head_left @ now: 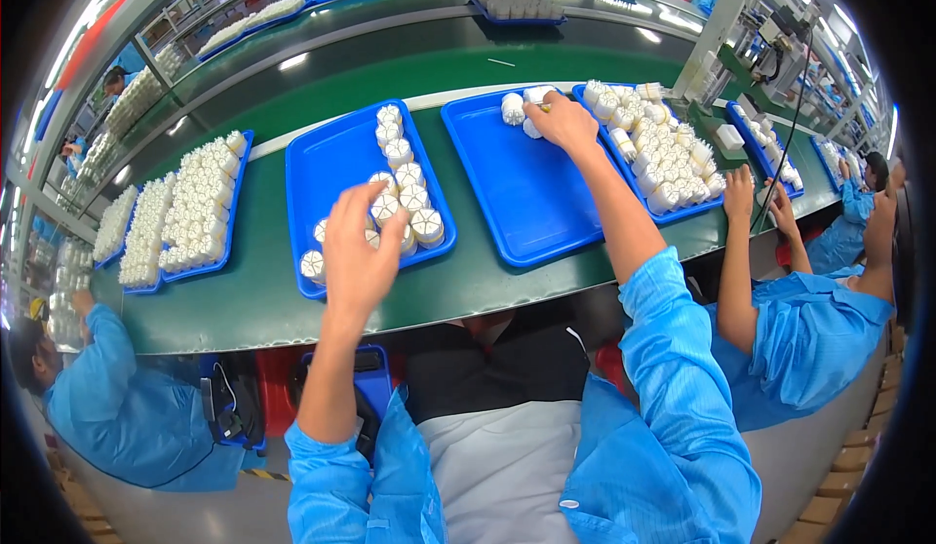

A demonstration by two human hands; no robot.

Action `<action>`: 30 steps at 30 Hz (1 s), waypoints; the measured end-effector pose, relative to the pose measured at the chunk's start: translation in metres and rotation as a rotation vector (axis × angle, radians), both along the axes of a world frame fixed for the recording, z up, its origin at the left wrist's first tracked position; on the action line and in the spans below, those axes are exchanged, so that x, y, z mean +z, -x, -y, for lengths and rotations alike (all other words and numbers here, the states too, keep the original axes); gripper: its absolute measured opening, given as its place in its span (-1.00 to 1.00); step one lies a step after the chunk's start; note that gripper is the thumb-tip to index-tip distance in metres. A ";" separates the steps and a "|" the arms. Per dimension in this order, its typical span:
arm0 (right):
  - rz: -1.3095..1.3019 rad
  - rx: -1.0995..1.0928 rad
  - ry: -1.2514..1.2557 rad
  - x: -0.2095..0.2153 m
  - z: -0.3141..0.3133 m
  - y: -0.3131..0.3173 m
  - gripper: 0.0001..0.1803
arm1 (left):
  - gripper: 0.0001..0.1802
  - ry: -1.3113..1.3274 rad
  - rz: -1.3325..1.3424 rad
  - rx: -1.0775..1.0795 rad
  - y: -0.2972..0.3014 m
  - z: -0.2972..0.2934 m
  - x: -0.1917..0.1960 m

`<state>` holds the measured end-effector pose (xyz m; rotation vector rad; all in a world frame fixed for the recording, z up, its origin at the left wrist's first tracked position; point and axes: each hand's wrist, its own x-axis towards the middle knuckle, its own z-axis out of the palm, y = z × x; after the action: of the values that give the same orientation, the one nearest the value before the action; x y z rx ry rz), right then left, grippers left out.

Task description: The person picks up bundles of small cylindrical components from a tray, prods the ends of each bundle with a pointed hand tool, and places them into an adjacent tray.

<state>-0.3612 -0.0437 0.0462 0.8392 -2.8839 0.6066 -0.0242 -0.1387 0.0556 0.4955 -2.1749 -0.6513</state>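
Note:
My left hand (359,252) hovers over the near part of a blue tray (327,169), thumb and fingers apart. Just beyond its fingertips stand short white cylindrical parts (413,198) with star-like lines on their ends. They line the tray's right side and near edge, some partly hidden by the hand. My right hand (565,125) reaches to the far right corner of a second blue tray (531,203). Its fingers are curled down on a white cylindrical part (532,129), their tips partly hidden. Another white cylinder (512,108) stands beside it.
A full blue tray of white cylinders (663,149) adjoins on the right, and packed trays (200,203) stand at left. Behind the green bench (258,300) runs a conveyor (409,66) carrying more trays. A co-worker's hands (756,198) are close on the right; another person (127,398) sits left.

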 end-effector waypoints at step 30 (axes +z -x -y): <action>0.302 0.516 0.529 -0.047 -0.116 -0.229 -0.53 | -0.71 -0.085 0.075 -0.136 0.009 -0.088 -0.050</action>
<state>-0.1320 0.0722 -0.0009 1.4905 -2.4959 1.5732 -0.0328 -0.0506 0.0058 0.4246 -2.2739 -0.8139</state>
